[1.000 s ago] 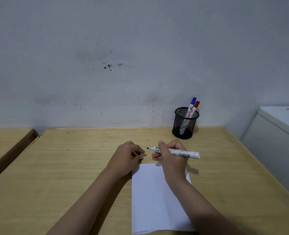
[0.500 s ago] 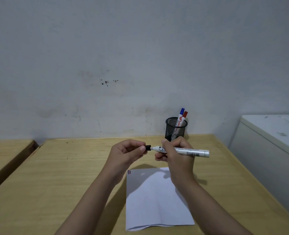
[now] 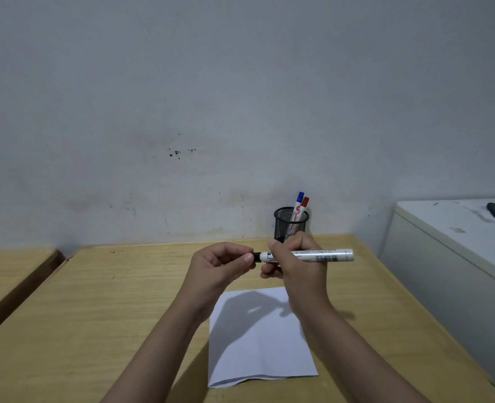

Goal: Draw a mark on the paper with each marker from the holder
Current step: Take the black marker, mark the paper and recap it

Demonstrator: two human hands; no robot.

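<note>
Two bare hands hold a white marker (image 3: 307,255) level above the paper (image 3: 257,338), which lies near the counter's (image 3: 95,301) front edge. The right hand (image 3: 298,266) fingers wrap its barrel; the left hand (image 3: 220,266) fingers pinch its black cap (image 3: 257,256). A mesh holder (image 3: 291,223) near the back edge keeps blue and red markers.

Both my forearms reach up from the bottom of the frame and meet at its centre; my left hand (image 3: 221,264) is curled, thumb and fingers pinched together, while my right hand (image 3: 300,264) is closed in a fist-like grip, knuckles up
</note>
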